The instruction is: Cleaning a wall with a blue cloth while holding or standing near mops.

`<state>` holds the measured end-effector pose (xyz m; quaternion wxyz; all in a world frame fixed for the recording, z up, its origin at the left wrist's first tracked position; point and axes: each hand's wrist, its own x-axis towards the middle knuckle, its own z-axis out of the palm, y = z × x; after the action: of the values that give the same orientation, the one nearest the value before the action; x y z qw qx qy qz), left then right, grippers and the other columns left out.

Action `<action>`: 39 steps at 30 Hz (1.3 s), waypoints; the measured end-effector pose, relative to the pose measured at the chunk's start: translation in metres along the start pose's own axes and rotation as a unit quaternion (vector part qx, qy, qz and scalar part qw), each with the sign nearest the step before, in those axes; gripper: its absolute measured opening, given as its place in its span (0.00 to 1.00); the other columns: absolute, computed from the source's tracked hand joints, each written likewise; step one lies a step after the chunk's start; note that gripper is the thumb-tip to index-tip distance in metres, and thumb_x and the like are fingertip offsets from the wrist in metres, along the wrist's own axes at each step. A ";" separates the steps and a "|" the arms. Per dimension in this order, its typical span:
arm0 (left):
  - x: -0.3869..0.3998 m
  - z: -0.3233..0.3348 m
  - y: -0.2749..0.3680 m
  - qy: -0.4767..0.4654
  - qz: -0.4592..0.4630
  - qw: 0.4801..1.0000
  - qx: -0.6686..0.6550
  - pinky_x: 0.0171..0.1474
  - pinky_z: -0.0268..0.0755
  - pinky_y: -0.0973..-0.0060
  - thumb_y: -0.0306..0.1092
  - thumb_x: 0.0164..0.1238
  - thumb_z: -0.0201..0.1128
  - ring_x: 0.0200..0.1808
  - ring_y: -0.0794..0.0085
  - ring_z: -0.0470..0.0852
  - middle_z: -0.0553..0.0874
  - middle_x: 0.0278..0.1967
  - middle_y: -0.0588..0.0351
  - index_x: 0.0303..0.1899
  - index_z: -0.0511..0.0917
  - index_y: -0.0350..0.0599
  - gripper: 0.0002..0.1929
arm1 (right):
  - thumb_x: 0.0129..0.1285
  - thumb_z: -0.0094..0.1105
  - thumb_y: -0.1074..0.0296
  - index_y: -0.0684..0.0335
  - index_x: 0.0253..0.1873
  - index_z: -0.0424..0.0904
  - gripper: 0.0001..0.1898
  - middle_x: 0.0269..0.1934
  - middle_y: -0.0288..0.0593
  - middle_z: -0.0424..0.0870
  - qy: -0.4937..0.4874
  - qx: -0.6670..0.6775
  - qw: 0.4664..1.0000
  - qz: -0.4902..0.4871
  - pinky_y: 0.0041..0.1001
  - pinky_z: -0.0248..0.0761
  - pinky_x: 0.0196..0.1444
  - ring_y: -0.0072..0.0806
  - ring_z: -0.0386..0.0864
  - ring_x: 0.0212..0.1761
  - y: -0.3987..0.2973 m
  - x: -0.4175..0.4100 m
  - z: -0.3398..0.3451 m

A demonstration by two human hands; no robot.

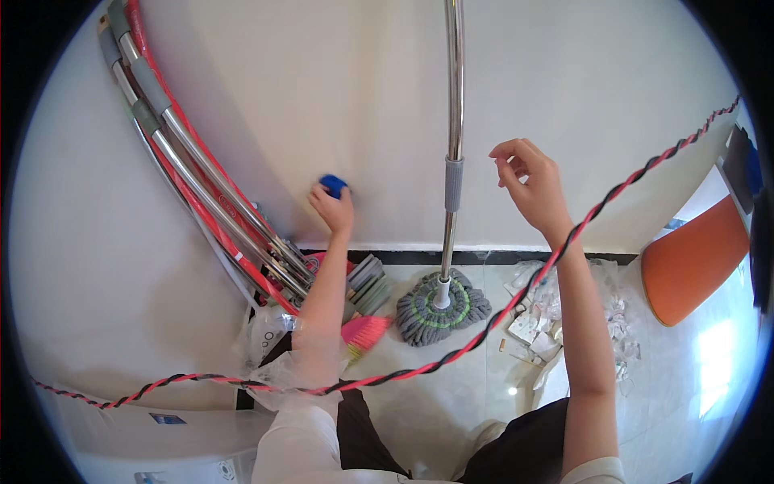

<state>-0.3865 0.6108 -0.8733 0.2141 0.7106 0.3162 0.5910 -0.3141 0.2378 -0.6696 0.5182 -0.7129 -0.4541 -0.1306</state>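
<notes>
My left hand (334, 207) holds a small dark blue object (333, 186), maybe a cloth or sponge, at the pale wall (387, 121). To the right of the mop's steel pole (448, 236), my right hand (525, 172) is raised with its fingers curled and thumb near the index finger; nothing shows between them. That mop stands upright on the floor, its grey and green head (443, 308) below the wall. Several steel and red handles (199, 175) lean in the left corner, beyond my left forearm.
A twisted red and black cord (417, 370) crosses the view in front of my arms. Crumpled plastic and paper scraps (544, 333) lie on the tiles at right, near an orange panel-like object (695, 260). A pink broom head (366, 333) is beside my left forearm.
</notes>
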 end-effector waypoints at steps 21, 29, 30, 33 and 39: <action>-0.028 0.026 0.088 -0.165 0.420 0.890 0.068 0.52 0.69 0.58 0.24 0.51 0.64 0.49 0.57 0.74 0.76 0.41 0.57 0.41 0.81 0.54 0.14 | 0.64 0.59 0.75 0.66 0.44 0.81 0.06 0.37 0.44 0.84 0.048 -0.031 0.998 0.039 0.29 0.75 0.33 0.31 0.80 0.28 0.035 0.001 0.009; 0.068 -0.022 0.054 -0.025 0.179 0.981 0.072 0.53 0.66 0.56 0.25 0.48 0.71 0.47 0.51 0.72 0.73 0.41 0.48 0.38 0.74 0.43 0.16 | 0.65 0.58 0.77 0.67 0.45 0.81 0.06 0.37 0.44 0.83 -0.009 -0.054 0.993 0.108 0.26 0.75 0.31 0.28 0.81 0.29 0.061 -0.024 -0.005; 0.088 -0.025 0.066 -0.014 0.185 0.980 0.078 0.53 0.66 0.55 0.25 0.48 0.69 0.47 0.50 0.71 0.72 0.41 0.47 0.38 0.73 0.42 0.15 | 0.65 0.58 0.77 0.67 0.45 0.81 0.06 0.37 0.44 0.83 -0.014 -0.047 0.992 0.112 0.26 0.75 0.31 0.28 0.81 0.29 0.061 -0.026 -0.009; 0.125 -0.029 0.119 0.009 0.190 0.982 0.010 0.52 0.64 0.55 0.25 0.49 0.68 0.48 0.49 0.70 0.72 0.41 0.46 0.38 0.72 0.42 0.15 | 0.66 0.57 0.78 0.68 0.45 0.80 0.05 0.37 0.43 0.83 -0.014 -0.033 0.986 0.162 0.24 0.75 0.31 0.26 0.81 0.30 0.057 -0.027 -0.023; 0.085 0.006 0.171 0.020 0.077 0.997 0.016 0.50 0.63 0.54 0.25 0.48 0.68 0.47 0.47 0.69 0.72 0.41 0.45 0.36 0.70 0.42 0.15 | 0.70 0.56 0.76 0.68 0.47 0.80 0.05 0.35 0.41 0.84 -0.028 0.011 0.966 0.255 0.24 0.76 0.33 0.24 0.83 0.29 0.023 -0.031 -0.031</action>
<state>-0.3389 0.5501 -0.6987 0.1501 0.7240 0.2744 0.6148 -0.3046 0.1939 -0.6907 0.5294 -0.8028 -0.2726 0.0310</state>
